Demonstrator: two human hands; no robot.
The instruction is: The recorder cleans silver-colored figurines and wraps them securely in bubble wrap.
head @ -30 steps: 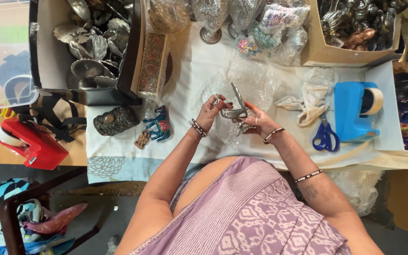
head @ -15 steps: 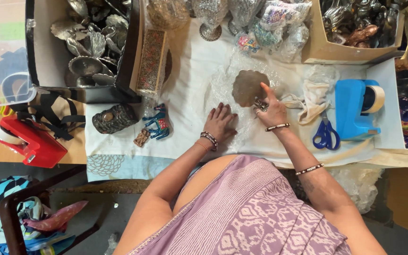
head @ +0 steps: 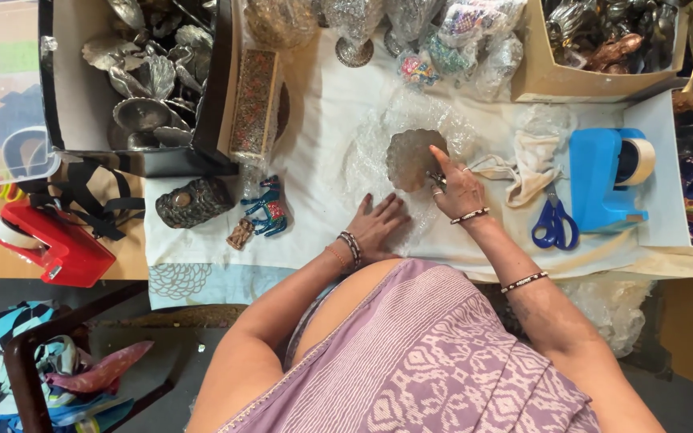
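A round scalloped metal dish point(head: 409, 159) lies on a sheet of clear bubble wrap point(head: 378, 172) on the white cloth. My right hand point(head: 457, 186) rests at the dish's right edge, its index finger stretched onto the rim and its other fingers curled around a small metal piece. My left hand point(head: 376, 224) lies flat, fingers spread, pressing the bubble wrap just below the dish. Both wrists wear beaded bracelets.
Blue scissors point(head: 554, 224) and a blue tape dispenser point(head: 603, 176) sit to the right, a crumpled cloth point(head: 528, 160) beside them. Left are a painted horse figurine point(head: 266, 208), a dark oval box point(head: 194, 202), a red tape dispenser point(head: 42, 240) and a box of metalware point(head: 142, 80). Wrapped items line the far edge.
One second ago both hands held a small metal piece up together. Since then the dish has come to lie on the bubble wrap, and my left hand has flattened onto the wrap.
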